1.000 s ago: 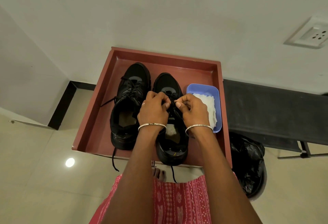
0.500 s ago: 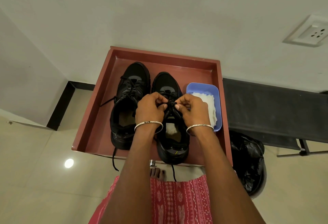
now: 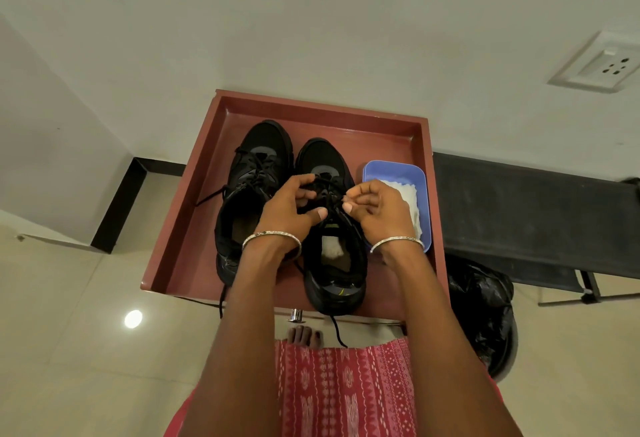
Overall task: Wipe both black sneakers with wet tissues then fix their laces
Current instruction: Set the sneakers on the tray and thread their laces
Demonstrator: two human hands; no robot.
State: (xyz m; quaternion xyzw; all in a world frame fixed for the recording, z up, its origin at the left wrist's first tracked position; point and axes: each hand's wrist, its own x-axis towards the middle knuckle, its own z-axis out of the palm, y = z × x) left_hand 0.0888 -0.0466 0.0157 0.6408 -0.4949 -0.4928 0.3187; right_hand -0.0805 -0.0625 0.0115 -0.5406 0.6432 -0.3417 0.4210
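Two black sneakers stand side by side, toes away from me, in a red-brown tray (image 3: 194, 215). The left sneaker (image 3: 254, 173) has loose laces; one end trails over the tray's near edge. Both my hands work over the tongue of the right sneaker (image 3: 334, 274). My left hand (image 3: 292, 208) has its fingers curled round the laces (image 3: 329, 190) of that shoe. My right hand (image 3: 377, 209) pinches a lace end between thumb and fingers. A blue tub (image 3: 391, 171) with white wet tissues (image 3: 410, 194) sits at the tray's right side, partly behind my right hand.
The tray sits against a white wall with a socket plate (image 3: 595, 64) at upper right. A dark bench (image 3: 526, 201) extends to the right, with a black bag (image 3: 481, 312) under it. A lace end hangs below the right sneaker's heel. My foot and red patterned dress show below.
My hands have drawn a little apart over the right sneaker. The left hand's fingers have opened around the laces, and the right hand has shifted slightly right.
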